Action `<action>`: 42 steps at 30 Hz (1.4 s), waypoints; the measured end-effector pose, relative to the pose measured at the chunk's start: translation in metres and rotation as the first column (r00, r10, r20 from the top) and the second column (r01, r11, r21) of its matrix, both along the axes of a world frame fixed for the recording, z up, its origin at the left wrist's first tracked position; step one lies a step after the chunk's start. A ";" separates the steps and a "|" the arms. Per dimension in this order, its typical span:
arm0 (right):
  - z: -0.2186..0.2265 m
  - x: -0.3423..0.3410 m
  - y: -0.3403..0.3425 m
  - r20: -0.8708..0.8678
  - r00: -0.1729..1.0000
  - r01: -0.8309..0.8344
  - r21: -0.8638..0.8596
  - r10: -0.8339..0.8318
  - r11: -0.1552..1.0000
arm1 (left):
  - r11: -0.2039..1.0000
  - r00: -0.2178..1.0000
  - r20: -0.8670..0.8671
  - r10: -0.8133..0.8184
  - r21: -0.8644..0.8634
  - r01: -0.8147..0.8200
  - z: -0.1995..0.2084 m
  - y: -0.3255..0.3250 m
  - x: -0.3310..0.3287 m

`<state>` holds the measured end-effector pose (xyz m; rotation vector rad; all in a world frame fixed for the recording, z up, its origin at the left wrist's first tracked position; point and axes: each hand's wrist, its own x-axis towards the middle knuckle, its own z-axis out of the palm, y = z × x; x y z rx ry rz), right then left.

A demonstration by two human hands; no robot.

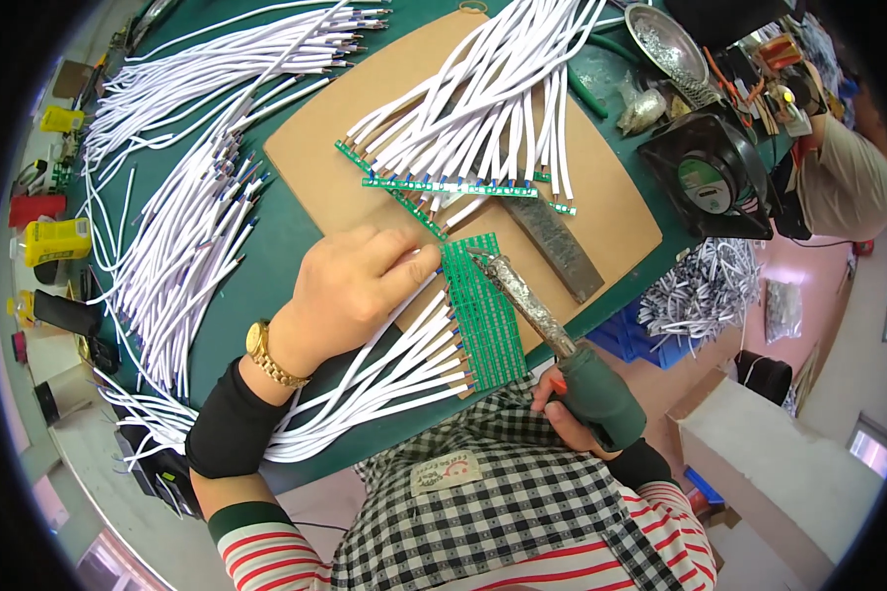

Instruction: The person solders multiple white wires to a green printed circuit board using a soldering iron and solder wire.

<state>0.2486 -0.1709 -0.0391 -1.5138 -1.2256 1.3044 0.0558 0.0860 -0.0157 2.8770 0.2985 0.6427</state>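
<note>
My left hand [355, 281], a gold watch on its wrist, is pinched closed at the upper left corner of a green circuit board panel [488, 325]. A white wire [412, 300] runs out from under its fingertips; the wire's end is hidden. My right hand [566, 419] grips the dark green handle of a soldering iron [532, 307]. The iron's bent tip rests at or just over the panel's top, close to my left fingertips; contact is unclear. Several white wires [404, 369] with brown and blue cores line the panel's left edge.
Wired green strips [450, 187] lie on a brown board [310, 148] beside a metal bar [560, 246]. Bundles of white wires [182, 286] cover the left of the green table. A black fan [708, 177] and metal bowl [665, 44] stand right, near another person's arm [843, 182].
</note>
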 end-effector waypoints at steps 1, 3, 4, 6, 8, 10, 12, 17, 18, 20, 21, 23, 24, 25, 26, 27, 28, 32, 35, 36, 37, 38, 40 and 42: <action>-0.008 -0.004 -0.004 0.070 0.996 0.058 0.019 -0.059 0.998 | 1.000 1.000 -0.001 -0.001 -0.002 0.001 0.001 -0.001 0.000; -0.012 -0.009 -0.003 0.135 0.984 0.115 0.041 -0.119 0.993 | 0.990 0.999 -0.038 -0.006 0.137 0.011 0.002 -0.003 0.000; -0.012 -0.010 0.001 0.191 0.973 0.109 0.111 -0.128 0.988 | 0.991 0.999 -0.041 -0.006 0.137 0.012 0.002 -0.004 0.000; -0.014 -0.012 0.003 0.244 0.959 0.103 0.178 -0.145 0.979 | 0.983 0.999 -0.050 -0.009 0.182 0.018 0.004 -0.005 0.000; -0.020 -0.014 0.002 0.255 0.948 0.143 0.196 -0.191 0.970 | 0.982 0.999 -0.048 -0.010 0.185 0.019 0.005 -0.006 0.002; -0.029 -0.012 -0.001 0.272 0.945 0.124 0.220 -0.183 0.968 | 0.982 0.999 -0.047 -0.010 0.188 0.018 0.006 -0.008 0.004; -0.032 -0.010 0.000 0.290 0.941 0.104 0.242 -0.174 0.965 | 0.983 0.998 -0.055 0.023 0.185 -0.012 0.006 -0.009 0.004; -0.028 -0.010 0.006 0.306 0.933 0.078 0.346 -0.191 0.935 | 0.992 0.996 -0.082 0.026 0.124 -0.016 0.006 -0.008 0.005; -0.026 -0.010 0.007 0.304 0.933 0.079 0.343 -0.191 0.936 | 0.993 0.996 -0.083 0.022 0.119 -0.012 0.006 -0.008 0.005; -0.024 -0.010 0.009 0.328 0.927 0.059 0.351 -0.182 0.934 | 0.994 0.996 -0.084 0.025 0.109 -0.016 0.007 -0.007 0.005; -0.025 -0.009 0.009 0.327 0.927 0.060 0.349 -0.182 0.935 | 0.995 0.996 -0.083 0.028 0.102 -0.020 0.007 -0.007 0.005; -0.026 -0.008 0.008 0.294 0.940 0.038 0.412 -0.172 0.910 | 0.995 0.995 -0.092 0.038 0.098 -0.029 0.008 -0.008 0.006; -0.024 -0.008 0.009 0.292 0.941 0.038 0.410 -0.171 0.911 | 0.994 0.994 -0.100 0.050 0.097 -0.040 0.007 -0.008 0.006; -0.017 -0.007 0.012 0.286 0.947 0.032 0.374 -0.148 0.927 | 0.995 0.994 -0.102 0.050 0.095 -0.040 0.007 -0.008 0.006; -0.012 -0.007 0.014 0.279 0.952 0.025 0.338 -0.126 0.941 | 0.994 0.993 -0.105 0.054 0.100 -0.043 0.008 -0.009 0.007; -0.010 -0.006 0.015 0.277 0.952 0.027 0.337 -0.126 0.941 | 0.993 0.992 -0.109 0.058 0.105 -0.046 0.008 -0.009 0.007; -0.008 -0.006 0.017 0.279 0.951 0.031 0.330 -0.129 0.943 | 0.993 0.992 -0.110 0.057 0.105 -0.045 0.009 -0.010 0.007; 0.000 -0.009 0.023 0.374 0.906 0.043 0.384 -0.197 0.922 | 0.985 0.988 -0.125 0.090 0.159 -0.070 0.009 -0.015 0.010; -0.004 -0.006 0.020 0.395 0.906 -0.006 0.377 -0.154 0.926 | 0.980 0.986 -0.127 0.108 0.182 -0.084 0.009 -0.017 0.010; -0.008 -0.004 0.017 0.392 0.907 -0.008 0.380 -0.153 0.925 | 0.979 0.985 -0.132 0.114 0.185 -0.089 0.009 -0.018 0.010; -0.013 -0.003 0.012 0.388 0.911 -0.020 0.376 -0.138 0.927 | 0.978 0.984 -0.134 0.118 0.189 -0.091 0.009 -0.018 0.009; -0.016 -0.003 0.008 0.384 0.915 -0.031 0.371 -0.123 0.928 | 0.978 0.983 -0.138 0.121 0.184 -0.095 0.009 -0.018 0.009; -0.013 -0.005 0.002 0.329 0.929 0.057 0.326 -0.169 0.944 | 0.980 0.985 -0.130 0.114 0.179 -0.090 0.010 -0.018 0.010; -0.003 -0.007 0.003 0.104 0.958 0.249 0.150 -0.266 0.957 | 0.985 0.990 -0.103 0.099 0.154 -0.082 0.009 -0.016 0.011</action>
